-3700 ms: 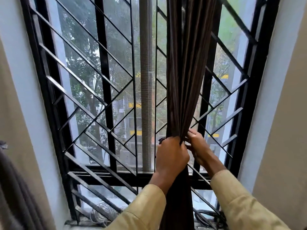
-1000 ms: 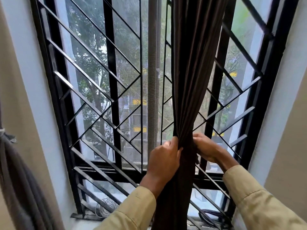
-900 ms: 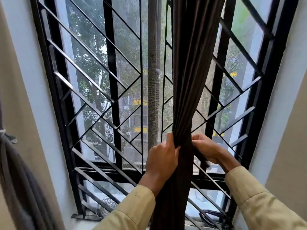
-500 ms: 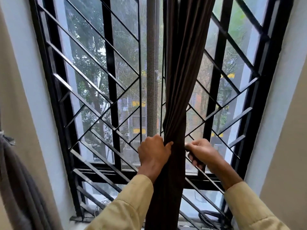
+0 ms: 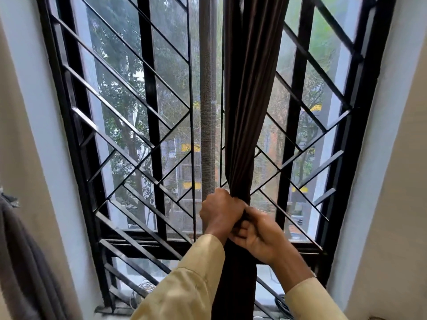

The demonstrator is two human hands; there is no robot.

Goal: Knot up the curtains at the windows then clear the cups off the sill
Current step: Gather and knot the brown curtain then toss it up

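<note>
While your left hand (image 5: 221, 211) fists round the gathered brown curtain (image 5: 247, 88) and your right hand (image 5: 261, 239) grips fabric just beneath it, no knot shows yet. Below your grip the cloth hangs straight. No cups are visible on the sill (image 5: 265, 296), so clearing is likely still to do.

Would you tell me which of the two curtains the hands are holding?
The dark brown curtain hanging mid-window; left hand and right hand grip it. The grey curtain at the left edge hangs untouched.
</note>
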